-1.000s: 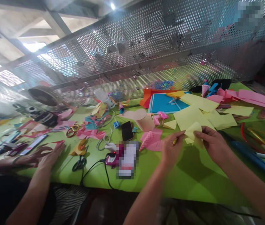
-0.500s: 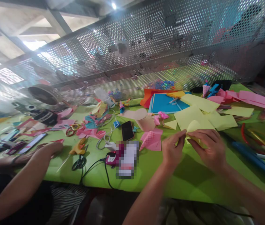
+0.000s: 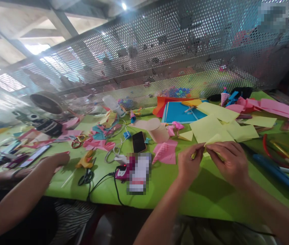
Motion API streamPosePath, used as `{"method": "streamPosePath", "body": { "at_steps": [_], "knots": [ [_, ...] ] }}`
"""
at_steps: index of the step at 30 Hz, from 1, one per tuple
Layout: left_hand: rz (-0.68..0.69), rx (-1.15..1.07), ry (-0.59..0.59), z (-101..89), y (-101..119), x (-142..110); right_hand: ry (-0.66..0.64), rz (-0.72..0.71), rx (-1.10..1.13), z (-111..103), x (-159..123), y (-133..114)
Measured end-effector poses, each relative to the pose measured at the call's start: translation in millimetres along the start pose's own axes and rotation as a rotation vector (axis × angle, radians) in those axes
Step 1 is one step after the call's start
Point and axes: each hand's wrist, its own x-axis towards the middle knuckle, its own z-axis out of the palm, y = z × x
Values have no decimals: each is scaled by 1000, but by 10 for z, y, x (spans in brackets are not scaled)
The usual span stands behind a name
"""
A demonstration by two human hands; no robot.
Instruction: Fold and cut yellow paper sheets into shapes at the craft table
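Between my two hands is a small piece of yellow paper [image 3: 214,139], pinched by the fingertips and partly hidden by them. My left hand [image 3: 191,160] grips its left side with thumb and forefinger closed. My right hand [image 3: 230,159] is closed on the other side, fingers bent over the paper. Just beyond them, larger yellow sheets [image 3: 206,128] lie on the green table [image 3: 160,200]. Left of my left hand rests a pink sheet [image 3: 168,153] with a patterned pink folded piece on it.
A black phone [image 3: 139,142], a purple device [image 3: 121,173] with cables and a yellow-handled glue gun [image 3: 85,160] lie to the left. A co-worker's arm [image 3: 42,173] reaches in there. Blue sheets [image 3: 177,112] lie at the back; a blue tool [image 3: 278,173] lies right.
The yellow paper between my fingers has folded or rolled lower, and my fingertips have come closer together. The co-worker's hand at the left has shifted slightly.
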Motion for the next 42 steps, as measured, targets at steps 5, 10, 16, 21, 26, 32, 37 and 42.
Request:
{"method": "streamPosePath", "body": {
  "at_steps": [5,10,16,21,26,32,37,42],
  "knots": [
    [-49,-56,-29,-13,49,14,-22,7,13,-11,18,14],
    [-102,-111,-35,1,58,17,-47,33,27,-2,20,26],
    [-159,-168,-13,-28,104,41,-68,83,44,-19,36,50],
    [-194,-192,5,-72,145,71,-68,167,68,-50,52,71],
    [-168,-190,-9,-86,160,87,-125,158,82,-80,63,87],
    [-130,-157,-22,-159,129,115,-110,215,154,-114,81,172],
    [-132,-165,-121,-231,102,165,-263,286,260,-83,109,237],
    [-172,-168,-154,-230,86,177,-324,444,354,-54,84,224]
  ]
}}
